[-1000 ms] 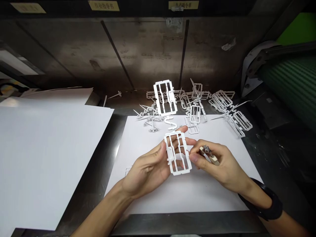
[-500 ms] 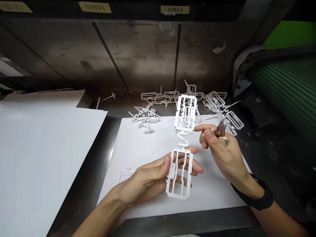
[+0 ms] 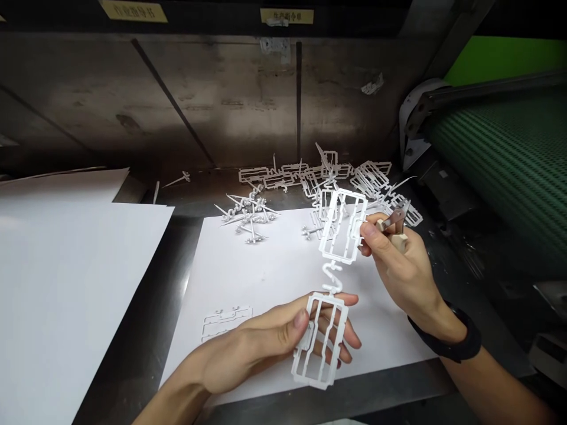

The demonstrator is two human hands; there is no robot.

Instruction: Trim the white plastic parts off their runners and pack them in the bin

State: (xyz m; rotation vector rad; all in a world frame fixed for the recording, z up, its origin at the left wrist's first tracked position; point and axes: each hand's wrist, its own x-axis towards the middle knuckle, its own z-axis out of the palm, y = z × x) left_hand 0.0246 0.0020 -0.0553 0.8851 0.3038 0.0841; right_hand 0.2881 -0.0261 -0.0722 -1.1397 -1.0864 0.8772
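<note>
Over to the far right of the right hand [image 3: 405,274], a green ribbed conveyor belt [image 3: 509,159] slopes away, and well to the left of the left hand [image 3: 261,348] a big white sheet [image 3: 66,295] covers the dark metal bench [image 3: 146,330]. Under both hands lies a smaller white sheet [image 3: 266,265], with one flat white plastic piece [image 3: 225,321] resting on it just beside the left wrist. Beyond the hands, toward the back wall, a heap of white plastic frames and spiky offcuts [image 3: 310,183] is scattered across the bench edge and the top of the sheet. Between the two hands hangs a white plastic sprue [image 3: 330,289], two ladder-like frames joined by a small wavy link: the lower frame is pinched between the thumb and fingers of the left hand, tilted slightly, while the upper frame stands up in the air with the right hand's thumb and forefinger gripping its right edge. That right hand is also curled around a small pair of cutters [image 3: 396,224] with pale handles, the metal tips poking out above the knuckles, pointing away from the sprue. A black band [image 3: 452,345] sits on the right wrist.
</note>
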